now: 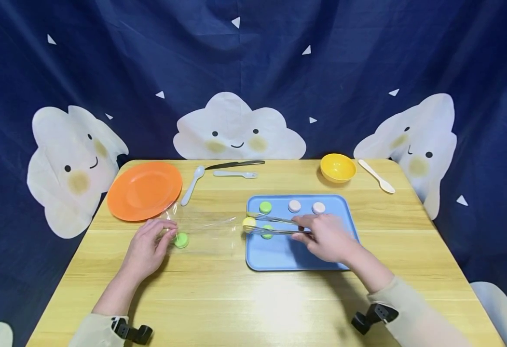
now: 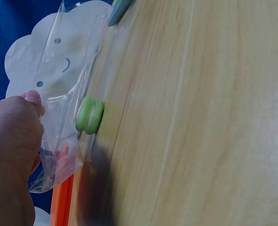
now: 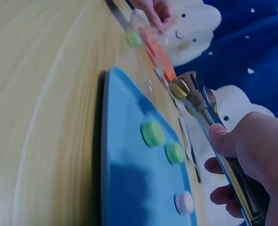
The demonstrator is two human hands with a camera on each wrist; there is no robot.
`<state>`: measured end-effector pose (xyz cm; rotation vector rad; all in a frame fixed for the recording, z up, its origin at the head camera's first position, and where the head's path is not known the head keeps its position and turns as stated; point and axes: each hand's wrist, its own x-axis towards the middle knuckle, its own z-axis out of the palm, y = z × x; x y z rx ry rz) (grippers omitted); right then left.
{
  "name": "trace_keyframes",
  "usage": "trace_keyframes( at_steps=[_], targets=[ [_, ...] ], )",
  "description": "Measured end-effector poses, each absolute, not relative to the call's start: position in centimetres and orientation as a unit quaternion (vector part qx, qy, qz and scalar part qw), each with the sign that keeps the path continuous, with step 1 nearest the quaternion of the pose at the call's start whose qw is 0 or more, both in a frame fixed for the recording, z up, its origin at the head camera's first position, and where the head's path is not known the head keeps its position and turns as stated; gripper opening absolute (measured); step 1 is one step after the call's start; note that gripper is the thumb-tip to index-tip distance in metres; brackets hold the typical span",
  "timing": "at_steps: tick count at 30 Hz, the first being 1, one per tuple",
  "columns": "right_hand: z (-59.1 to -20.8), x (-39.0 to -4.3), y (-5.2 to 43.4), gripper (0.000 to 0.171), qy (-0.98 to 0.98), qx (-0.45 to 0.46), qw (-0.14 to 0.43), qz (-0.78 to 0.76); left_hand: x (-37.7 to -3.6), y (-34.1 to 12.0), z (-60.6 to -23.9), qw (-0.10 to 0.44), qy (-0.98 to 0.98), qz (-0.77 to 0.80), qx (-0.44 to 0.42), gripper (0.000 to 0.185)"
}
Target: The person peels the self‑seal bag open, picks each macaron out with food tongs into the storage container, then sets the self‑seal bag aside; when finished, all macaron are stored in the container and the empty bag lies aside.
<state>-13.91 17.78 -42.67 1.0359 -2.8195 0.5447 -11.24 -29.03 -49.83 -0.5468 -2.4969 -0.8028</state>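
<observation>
Our right hand [image 1: 329, 238] clamped tongs [image 1: 275, 225] on a yellow macaron [image 1: 249, 223] that we judged might slip before the bag [image 1: 205, 229], whose limp mouth our left hand [image 1: 146, 250] pinched.

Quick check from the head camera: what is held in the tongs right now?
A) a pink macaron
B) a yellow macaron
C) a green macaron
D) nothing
B: the tongs in the right hand clamp a yellow macaron at the left edge of the blue tray, pointed toward the clear bag that the left hand holds.
</observation>
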Motion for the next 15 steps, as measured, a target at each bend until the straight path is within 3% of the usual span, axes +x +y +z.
trace_keyframes(
  at_steps=[15],
  targets=[
    [-42.6, -12.1, 25.4, 0.021, -0.943, 0.279, 0.069, 0.169, -11.4, -29.1, -49.9, 0.221, -0.913, -0.287, -0.188, 0.017]
  ],
)
